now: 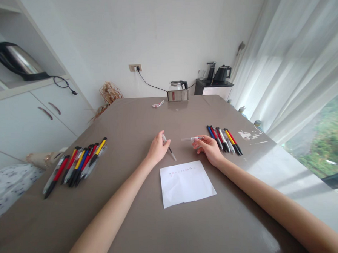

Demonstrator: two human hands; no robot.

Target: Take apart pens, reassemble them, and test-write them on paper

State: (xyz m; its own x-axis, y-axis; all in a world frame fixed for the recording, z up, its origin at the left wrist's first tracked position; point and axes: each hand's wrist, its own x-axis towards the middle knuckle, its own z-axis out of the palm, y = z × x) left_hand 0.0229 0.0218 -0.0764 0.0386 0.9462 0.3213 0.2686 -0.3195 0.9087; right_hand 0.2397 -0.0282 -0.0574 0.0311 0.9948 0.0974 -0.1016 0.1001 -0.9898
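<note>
While our left hand (158, 146) pinches a slim dark pen (170, 150) between thumb and fingers, its lower end slanting towards us, our right hand (209, 147) pinches a clear barrel (188, 139) between thumb and fingertips, its free end pointing across at the left grip. The two pieces are apart, both in front of the paper's far edge. To manage them well, we should, in our judgement, keep each pinch light but sure, since smooth, narrow plastic could roll between the fingers, and keep both low over the table (137, 120) so a slip does no harm.

Just nearer to us than the two grips lies the white paper (187, 187), with a line of small reddish handwriting near its top, too small for us to read. Close beside the right grip is a row of pens (225, 140); well to the left grip's outer side sits a pen bundle (78, 163); we make out no brand on either. Far beyond both grips, a silver-fronted box (182, 96) bears a red label, also illegible to us.
</note>
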